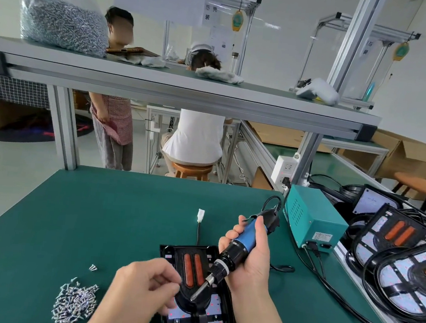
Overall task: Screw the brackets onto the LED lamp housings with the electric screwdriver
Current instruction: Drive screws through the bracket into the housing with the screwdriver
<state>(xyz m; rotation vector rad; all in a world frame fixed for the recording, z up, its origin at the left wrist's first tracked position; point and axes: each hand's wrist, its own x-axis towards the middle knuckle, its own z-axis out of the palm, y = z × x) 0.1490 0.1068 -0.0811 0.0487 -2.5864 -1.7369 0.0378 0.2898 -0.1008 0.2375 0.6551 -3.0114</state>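
One black oval LED lamp housing with a white LED board lies on the green-matted counter at the near centre. On its far end sits a black plate with two orange bars. The bottom of the picture cuts off its near end.

The right hand has its grip clenched round one blue and black electric screwdriver, which is tilted with its bit down and left over the housing. The left hand covers the housing's left side. Its fingers are curled and its thumb and fingertips meet beside the bit, but I cannot tell whether they pinch anything.

One loose pile of silver screws lies near left, with a few strays just beyond it. One white plug on a wire lies far of the housing.

At the right edge stands one teal power box. Beside it are at least three more overlapping housings, partly cut off. Bare mat lies open to the left and far. One clear bag of screws rests on the upper shelf.
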